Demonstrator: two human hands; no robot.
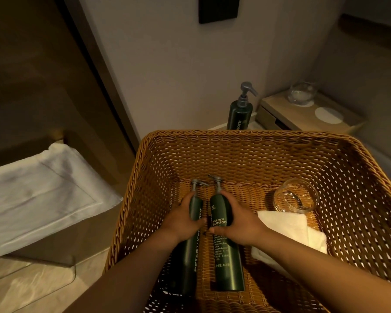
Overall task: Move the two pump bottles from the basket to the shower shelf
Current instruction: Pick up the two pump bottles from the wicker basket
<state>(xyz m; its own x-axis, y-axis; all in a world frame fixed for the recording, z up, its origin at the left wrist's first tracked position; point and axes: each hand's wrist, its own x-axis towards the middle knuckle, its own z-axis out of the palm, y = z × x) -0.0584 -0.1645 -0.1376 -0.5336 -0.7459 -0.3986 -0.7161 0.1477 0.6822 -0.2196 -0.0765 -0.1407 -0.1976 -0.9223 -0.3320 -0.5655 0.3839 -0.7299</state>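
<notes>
Pump bottles [221, 240] lie side by side inside the basket [359, 177]; left hand [185, 219] and right hand [237, 224] each wrap one, ready for lifting.

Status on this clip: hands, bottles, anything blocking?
Left hand grips left pump bottle. Right hand grips shampoo bottle. Both lie in basket, not lifted. Glass and towel alongside, not blocking.

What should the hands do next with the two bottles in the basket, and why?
Probably lift both straight up. The left hand and right hand each already wrap a pump bottle lying in the basket, and its high walls block any sideways move.
</notes>
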